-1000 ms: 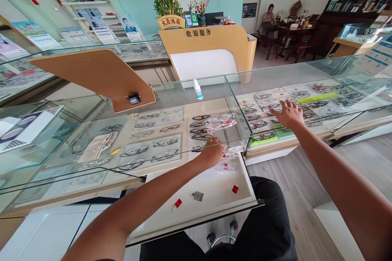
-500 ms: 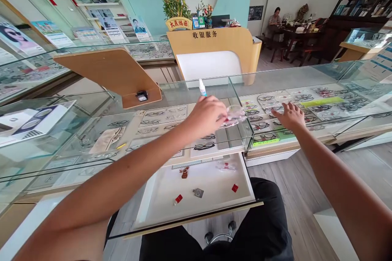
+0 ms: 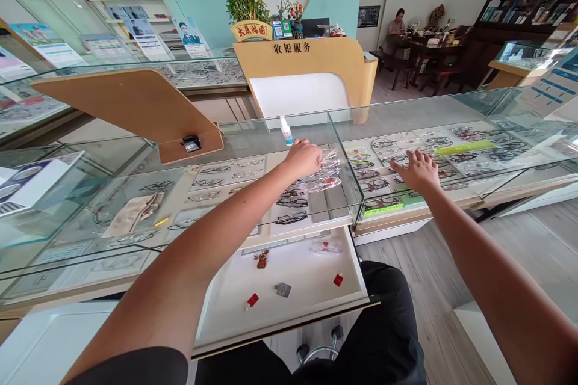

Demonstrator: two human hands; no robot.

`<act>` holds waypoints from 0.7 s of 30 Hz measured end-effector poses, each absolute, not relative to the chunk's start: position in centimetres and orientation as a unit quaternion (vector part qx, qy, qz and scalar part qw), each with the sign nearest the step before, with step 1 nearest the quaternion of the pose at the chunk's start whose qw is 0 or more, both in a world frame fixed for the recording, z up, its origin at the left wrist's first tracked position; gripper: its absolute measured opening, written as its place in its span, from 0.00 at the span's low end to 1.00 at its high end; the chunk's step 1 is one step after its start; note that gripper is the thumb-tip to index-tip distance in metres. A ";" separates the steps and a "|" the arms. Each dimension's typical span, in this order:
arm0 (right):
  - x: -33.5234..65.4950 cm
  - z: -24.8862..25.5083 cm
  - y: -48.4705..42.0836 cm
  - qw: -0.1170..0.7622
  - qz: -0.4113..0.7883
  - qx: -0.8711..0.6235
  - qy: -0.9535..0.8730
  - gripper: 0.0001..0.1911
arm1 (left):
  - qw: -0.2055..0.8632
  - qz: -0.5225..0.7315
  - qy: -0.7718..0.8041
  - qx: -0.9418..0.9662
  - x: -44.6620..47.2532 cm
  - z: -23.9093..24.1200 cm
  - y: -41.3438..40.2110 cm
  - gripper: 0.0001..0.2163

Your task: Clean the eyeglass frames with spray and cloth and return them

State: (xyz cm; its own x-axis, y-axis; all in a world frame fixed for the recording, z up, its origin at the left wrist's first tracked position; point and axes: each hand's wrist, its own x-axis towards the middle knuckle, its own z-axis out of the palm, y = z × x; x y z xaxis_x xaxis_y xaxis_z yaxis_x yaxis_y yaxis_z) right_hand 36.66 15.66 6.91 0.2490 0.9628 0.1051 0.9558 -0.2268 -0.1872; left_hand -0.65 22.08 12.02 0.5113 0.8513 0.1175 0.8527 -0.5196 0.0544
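Observation:
My left hand (image 3: pixel 303 158), fingers curled, is closed at the left end of a small pile of eyeglasses in clear plastic sleeves (image 3: pixel 323 175) on the glass countertop. My own hand partly hides its fingertips and the grip. Just behind it stands a small white bottle with a blue label (image 3: pixel 286 132). My right hand (image 3: pixel 418 169) is open, its fingers spread over the glass top farther right, and it holds nothing. Rows of spectacle frames (image 3: pixel 291 218) show through the glass beneath both hands.
An open white drawer (image 3: pixel 311 307) juts out above my lap, with red tags (image 3: pixel 338 280), a grey tag (image 3: pixel 283 290), a brown charm (image 3: pixel 261 259) and a clear packet (image 3: pixel 326 245). A brown board (image 3: pixel 135 102) stands at left. A person (image 3: pixel 396 27) sits far back.
My left hand has moved left and down with the sleeved eyeglasses, and more of the pile now shows beside it. My right hand stays spread over the glass. The whole view has shifted slightly.

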 end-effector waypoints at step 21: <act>36.9 6.6 15.7 0.111 0.015 -0.783 -0.612 0.51 | -0.365 -0.099 -0.300 -0.876 1.4 3.2 0.6 0.08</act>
